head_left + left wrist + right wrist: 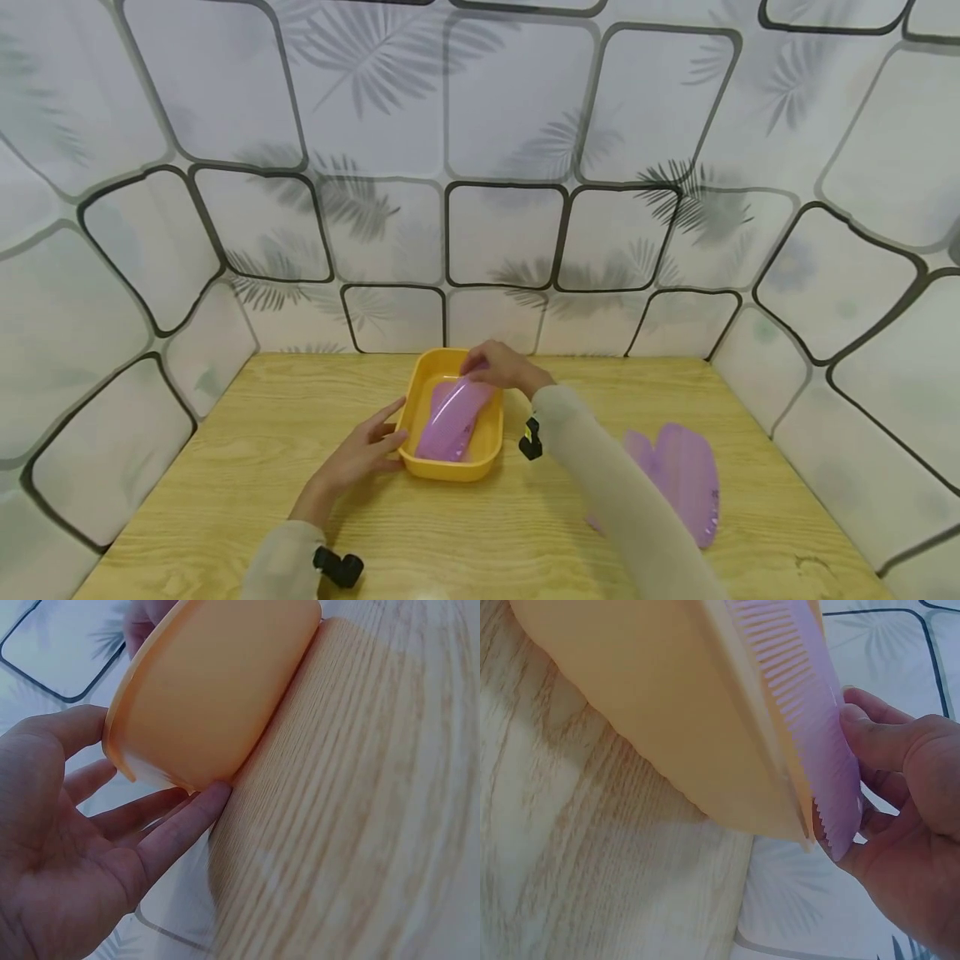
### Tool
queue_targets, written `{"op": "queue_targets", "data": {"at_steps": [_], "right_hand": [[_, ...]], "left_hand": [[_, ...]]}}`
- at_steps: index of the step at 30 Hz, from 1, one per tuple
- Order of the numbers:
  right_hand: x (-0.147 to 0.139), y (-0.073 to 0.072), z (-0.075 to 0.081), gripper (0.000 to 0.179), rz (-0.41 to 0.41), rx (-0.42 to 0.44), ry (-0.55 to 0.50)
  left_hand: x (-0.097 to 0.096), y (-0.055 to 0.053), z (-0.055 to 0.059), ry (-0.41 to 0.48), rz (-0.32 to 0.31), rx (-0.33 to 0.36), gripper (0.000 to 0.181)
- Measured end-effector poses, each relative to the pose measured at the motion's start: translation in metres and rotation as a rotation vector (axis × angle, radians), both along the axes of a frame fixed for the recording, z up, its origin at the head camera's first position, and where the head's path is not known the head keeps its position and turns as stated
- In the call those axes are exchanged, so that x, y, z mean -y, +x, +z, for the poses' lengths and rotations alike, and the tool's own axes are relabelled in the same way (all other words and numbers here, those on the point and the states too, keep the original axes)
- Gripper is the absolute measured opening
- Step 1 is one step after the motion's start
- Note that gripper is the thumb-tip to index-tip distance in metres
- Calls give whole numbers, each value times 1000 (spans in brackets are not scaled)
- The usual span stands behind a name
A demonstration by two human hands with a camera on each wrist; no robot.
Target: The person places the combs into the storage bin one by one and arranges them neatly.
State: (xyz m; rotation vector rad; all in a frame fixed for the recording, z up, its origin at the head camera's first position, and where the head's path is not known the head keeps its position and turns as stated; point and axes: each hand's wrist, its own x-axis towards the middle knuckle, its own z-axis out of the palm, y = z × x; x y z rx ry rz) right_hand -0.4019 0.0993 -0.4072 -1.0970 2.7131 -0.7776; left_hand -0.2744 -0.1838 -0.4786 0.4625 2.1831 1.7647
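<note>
A yellow plastic tub (486, 468) stands on the wooden table. My left hand (362, 454) holds its left side, the thumb at the rim and the other fingers spread along the outer wall, as the left wrist view (90, 825) also shows. My right hand (504, 367) pinches the far end of a glossy purple plastic piece (453, 417), which slants down into the tub. In the right wrist view this piece (829, 750) has a ribbed, toothed edge, with my thumb on its face. Another purple piece (438, 392) lies partly hidden under it in the tub.
More purple pieces (686, 483) lie on the table (555, 533) at the right, partly covered by my right forearm. A patterned curtain (502, 233) closes off the back and both sides.
</note>
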Motion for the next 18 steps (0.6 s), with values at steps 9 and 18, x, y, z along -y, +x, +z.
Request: {"op": "queue_targets", "data": {"at_steps": [9,18], "right_hand": [[2,2,-5,19,-51,41,-5],[-9,4,-8,19,-14,43,-67]], "left_hand": [[1,-1,0,19,-16,2,72],[1,0,-2,-4,-2,2,71]]}}
